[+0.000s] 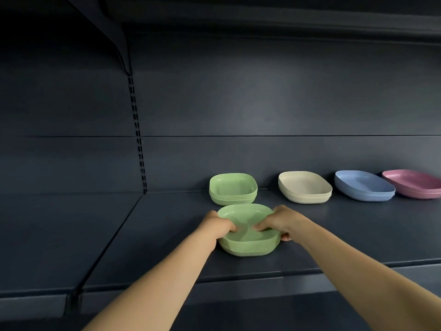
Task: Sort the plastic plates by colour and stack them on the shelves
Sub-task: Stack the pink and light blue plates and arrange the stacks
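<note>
A stack of several green plates [248,244] rests on the dark shelf [167,247] near its front. My left hand [219,225] grips the stack's left rim, fingers curled over into the top plate. My right hand [279,222] grips the right rim the same way, thumb under the side. Behind it, against the back wall, stands a second stack of green plates [233,188]. To the right sit a cream stack [305,187], a blue stack [364,186] and a pink stack [412,183], each apart from the others.
A slotted upright [138,134] divides the shelf bay from another bay at the left [59,223]. An upper shelf [262,17] hangs overhead. The shelf's front lip [238,285] runs below my forearms.
</note>
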`<state>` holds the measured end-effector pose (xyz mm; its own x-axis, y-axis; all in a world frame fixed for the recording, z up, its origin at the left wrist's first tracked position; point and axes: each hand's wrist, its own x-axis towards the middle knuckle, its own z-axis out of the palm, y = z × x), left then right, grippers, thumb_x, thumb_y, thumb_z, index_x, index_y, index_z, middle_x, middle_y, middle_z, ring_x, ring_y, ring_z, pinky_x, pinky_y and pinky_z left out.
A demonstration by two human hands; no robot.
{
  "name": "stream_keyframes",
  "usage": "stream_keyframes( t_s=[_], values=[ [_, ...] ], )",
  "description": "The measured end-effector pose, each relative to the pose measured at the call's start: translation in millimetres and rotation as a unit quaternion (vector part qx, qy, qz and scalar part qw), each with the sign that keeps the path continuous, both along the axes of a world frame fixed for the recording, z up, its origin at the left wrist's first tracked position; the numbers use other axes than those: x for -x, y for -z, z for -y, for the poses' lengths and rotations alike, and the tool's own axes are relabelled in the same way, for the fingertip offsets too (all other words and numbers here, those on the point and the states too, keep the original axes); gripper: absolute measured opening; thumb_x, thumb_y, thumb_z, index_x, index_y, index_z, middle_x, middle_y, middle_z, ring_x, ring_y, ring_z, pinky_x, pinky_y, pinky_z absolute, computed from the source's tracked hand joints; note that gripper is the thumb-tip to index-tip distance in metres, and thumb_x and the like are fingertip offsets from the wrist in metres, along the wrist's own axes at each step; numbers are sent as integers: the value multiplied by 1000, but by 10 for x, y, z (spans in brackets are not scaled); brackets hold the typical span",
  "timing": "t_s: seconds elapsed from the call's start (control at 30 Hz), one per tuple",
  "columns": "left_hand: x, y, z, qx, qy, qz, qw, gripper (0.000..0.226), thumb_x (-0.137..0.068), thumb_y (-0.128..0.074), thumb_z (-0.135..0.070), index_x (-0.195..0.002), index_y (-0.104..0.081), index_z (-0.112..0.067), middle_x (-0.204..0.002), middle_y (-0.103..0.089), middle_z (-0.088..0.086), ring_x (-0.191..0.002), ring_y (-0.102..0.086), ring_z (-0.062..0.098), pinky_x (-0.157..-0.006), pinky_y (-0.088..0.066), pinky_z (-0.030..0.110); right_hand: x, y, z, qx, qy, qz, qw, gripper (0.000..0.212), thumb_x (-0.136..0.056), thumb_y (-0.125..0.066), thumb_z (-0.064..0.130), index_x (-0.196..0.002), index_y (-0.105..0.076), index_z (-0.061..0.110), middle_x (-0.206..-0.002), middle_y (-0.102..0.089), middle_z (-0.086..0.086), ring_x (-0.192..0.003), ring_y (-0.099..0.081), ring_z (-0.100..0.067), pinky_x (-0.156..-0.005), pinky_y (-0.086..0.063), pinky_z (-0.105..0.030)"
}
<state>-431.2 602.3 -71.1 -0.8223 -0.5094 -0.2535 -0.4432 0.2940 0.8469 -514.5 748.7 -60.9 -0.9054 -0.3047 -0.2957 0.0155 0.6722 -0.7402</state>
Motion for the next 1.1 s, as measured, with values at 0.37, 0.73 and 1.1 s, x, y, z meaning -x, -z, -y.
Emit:
stream_keyframes(
  t_s=[0.37, 0.73, 1.1],
  values=[
    [-265, -396, 437, 73, 84, -21, 994, 41, -79, -74, -35, -109, -53, -16, -117, -54, -1, -109, -52, 17, -89, -42, 25, -252, -538, 186, -196, -58, -181, 962, 42, -75, -71, 52, -80, -51, 15, -76, -56, 4, -66, -55, -12, -53, -41, -23],
    [-1945, -1049, 2408, 547, 147, 133, 813, 62, -90, -58, -42, -143, -35, -20, -139, -40, 4, -129, -38, 23, -103, -38, 36, -1613, -887, 2006, -301, -209, -348, 863, 84, -76, -66, 60, -142, -36, 19, -143, -42, -6, -135, -34, -30, -107, -38, -41],
    [-3826, -1026, 4258, 569, 62, 185, 799, 61, -92, -53, -43, -145, -32, -21, -143, -38, 4, -133, -34, 24, -109, -29, 39, -3175, -905, 4019, -243, -268, -357, 861, 82, -79, -65, 56, -144, -31, 18, -143, -40, -6, -133, -37, -30, -105, -40, -43]
  ],
)
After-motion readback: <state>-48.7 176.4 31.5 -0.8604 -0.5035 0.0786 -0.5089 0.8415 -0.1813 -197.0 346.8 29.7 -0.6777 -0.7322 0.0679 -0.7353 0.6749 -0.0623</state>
